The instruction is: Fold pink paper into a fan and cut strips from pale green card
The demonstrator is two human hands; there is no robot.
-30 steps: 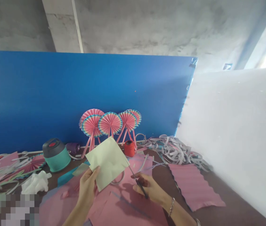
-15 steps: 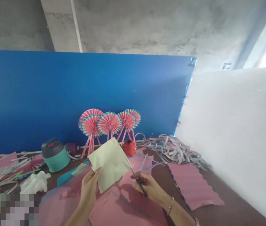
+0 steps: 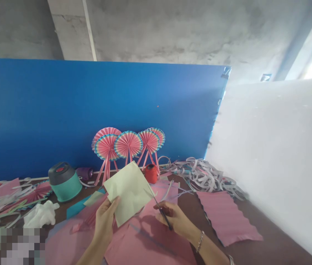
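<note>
Blue board (image 3: 62, 110) behind brown tabletop (image 3: 269, 246). Pale green paper (image 3: 128, 191), raised above pink sheets (image 3: 150, 246), pinched at its lower edge by left hand (image 3: 104, 221) fingers. Right hand (image 3: 174, 219) fingers closed round scissors (image 3: 158, 208), blades at paper's right edge.

Handles of scissors (image 3: 156, 203) out of sight in right hand (image 3: 176, 220); pixel-blurred patch (image 3: 11, 246) at bottom-left corner.

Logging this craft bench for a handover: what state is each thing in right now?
paper: held up, tilted, in the left hand
scissors: in the right hand, blades at the paper's right edge
fans: spread open, leaning on the blue board
jar: upright, lid on
wavy pink sheet: flat on the table
strips: tangled heap
</note>
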